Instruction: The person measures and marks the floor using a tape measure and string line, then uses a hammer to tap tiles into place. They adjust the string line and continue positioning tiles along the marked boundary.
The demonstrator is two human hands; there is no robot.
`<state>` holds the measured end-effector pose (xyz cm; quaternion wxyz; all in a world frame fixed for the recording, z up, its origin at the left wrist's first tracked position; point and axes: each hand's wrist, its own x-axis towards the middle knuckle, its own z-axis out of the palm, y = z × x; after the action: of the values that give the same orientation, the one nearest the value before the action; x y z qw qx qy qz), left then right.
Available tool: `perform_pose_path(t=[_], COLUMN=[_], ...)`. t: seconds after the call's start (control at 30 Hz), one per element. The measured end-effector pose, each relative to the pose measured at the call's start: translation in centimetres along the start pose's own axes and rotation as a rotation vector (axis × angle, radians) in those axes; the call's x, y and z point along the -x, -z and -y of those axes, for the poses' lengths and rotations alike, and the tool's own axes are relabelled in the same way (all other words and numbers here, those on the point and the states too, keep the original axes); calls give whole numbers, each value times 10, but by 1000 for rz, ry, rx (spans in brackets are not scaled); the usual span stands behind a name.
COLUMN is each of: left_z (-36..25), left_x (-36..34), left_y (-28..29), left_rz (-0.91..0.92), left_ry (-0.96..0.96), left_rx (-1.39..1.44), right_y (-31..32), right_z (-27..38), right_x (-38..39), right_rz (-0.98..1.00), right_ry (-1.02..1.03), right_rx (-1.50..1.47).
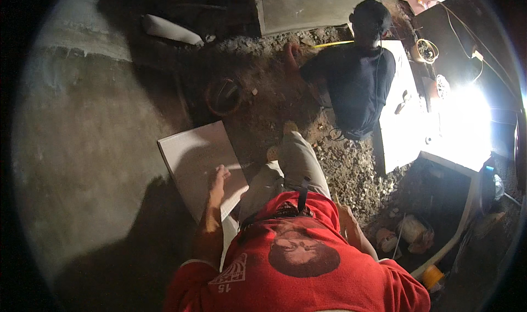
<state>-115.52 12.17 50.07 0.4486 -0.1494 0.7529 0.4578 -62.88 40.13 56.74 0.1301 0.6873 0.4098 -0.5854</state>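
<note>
I see red on the wearer's shirt (354,262), dark portrait print (302,257) across it; trousers (301,161) beige. Board (200,161) pale pinkish-white. Co-worker's shirt (357,87) near-black. Thin strip (332,44) yellow. Gravel (357,177) mottled grey-tan.

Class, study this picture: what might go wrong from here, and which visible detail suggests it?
The pale, flat rectangular panel might slip, as only the left hand appears to be at it. The loose grey gravel beside the beige-trousered legs might shift if stepped on.

Head-worn fisheye (left of a pair), facing down, red shirt (299,257) close below
</note>
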Motion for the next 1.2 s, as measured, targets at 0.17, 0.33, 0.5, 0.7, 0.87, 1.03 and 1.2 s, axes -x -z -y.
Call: perform_pose_path(t=[0.17,0.33,0.5,0.7,0.87,1.03,1.2], left_z=[42,-4,-146,-287,-302,-282,-286], left_x=[-23,-18,-47,-81,-119,-160,-191], left_y=[19,11,-44,-103,-116,-99,-86], left_rz=[129,265,69,76,57,98,103], left_ry=[-265,-160,71,-9,-22,153,162], left_rx=[-424,-150,39,57,-163,-179,-222], right_y=[-20,-29,-31,-24,-26,-33,-40], right_z=[52,142,241,324,332,287,273], right_x=[-21,-47,-73,-85,-87,-89,-73], right_rz=[22,56,104,68,39,-24,-17], right_ry=[-48,-64,-80,47,47,-62,-105], right_rx=[36,72,40,-90,-89,193,189])
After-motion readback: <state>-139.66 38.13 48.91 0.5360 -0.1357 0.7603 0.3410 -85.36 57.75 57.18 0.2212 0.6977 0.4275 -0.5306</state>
